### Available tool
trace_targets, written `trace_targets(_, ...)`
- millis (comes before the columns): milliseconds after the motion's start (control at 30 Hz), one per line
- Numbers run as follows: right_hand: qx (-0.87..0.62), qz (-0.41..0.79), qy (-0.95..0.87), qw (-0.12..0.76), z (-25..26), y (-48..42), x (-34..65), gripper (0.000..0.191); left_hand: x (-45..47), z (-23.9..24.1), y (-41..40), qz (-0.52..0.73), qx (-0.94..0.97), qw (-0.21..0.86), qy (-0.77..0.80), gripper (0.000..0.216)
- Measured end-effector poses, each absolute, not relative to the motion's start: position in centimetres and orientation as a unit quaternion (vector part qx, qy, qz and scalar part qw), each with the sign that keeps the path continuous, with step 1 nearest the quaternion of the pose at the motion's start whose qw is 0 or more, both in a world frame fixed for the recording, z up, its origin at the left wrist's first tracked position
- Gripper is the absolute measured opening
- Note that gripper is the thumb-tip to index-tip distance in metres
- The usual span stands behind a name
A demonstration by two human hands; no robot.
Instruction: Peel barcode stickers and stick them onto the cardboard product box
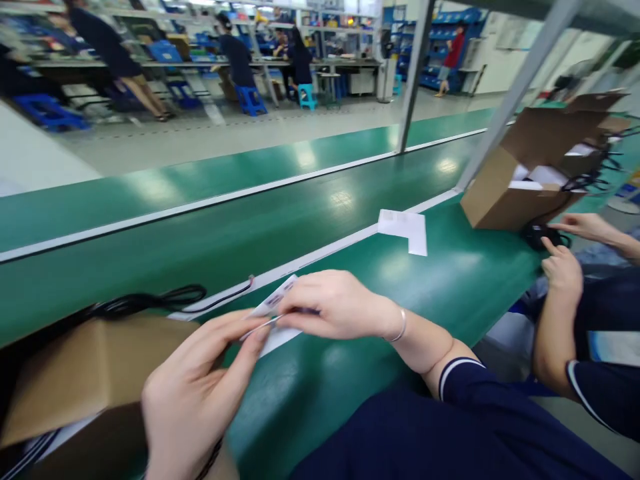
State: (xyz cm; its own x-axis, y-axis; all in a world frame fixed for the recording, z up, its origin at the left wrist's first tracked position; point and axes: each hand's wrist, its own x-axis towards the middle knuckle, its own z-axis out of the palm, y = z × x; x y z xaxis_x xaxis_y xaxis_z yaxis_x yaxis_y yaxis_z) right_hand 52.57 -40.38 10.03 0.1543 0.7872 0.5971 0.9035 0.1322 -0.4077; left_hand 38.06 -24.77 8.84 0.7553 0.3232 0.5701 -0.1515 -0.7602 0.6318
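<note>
My left hand pinches the edge of a white printed sheet of paper between thumb and fingers. From the other side, my right hand grips the same sheet with its fingertips pressed together. The sheet is bent or folded, with dark print on its upper part, and is held above the green work surface. Whether it is a leaflet or a label sheet I cannot tell. Left of my left hand stands a cardboard box with a bundle of black cable lying across it.
An L-shaped white paper lies on the green bench by the pale rail. At the right, a co-worker's hands handle a black item beside an open cardboard box. A metal post rises beyond the bench.
</note>
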Motion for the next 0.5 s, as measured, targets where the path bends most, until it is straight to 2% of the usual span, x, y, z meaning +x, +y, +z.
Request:
trace_targets(167,-0.664,-0.080,-0.622,0.407,10.4,-41.0,52.6,0.010,38.8,9.3,-25.3,0.389,0.845,0.367,0.010,0.008)
trace_targets(500,-0.686,-0.076,-0.613,0.385,10.1,-41.2,53.6,0.007,39.8,8.9,-25.1,0.386,0.815,0.432,0.026,0.011)
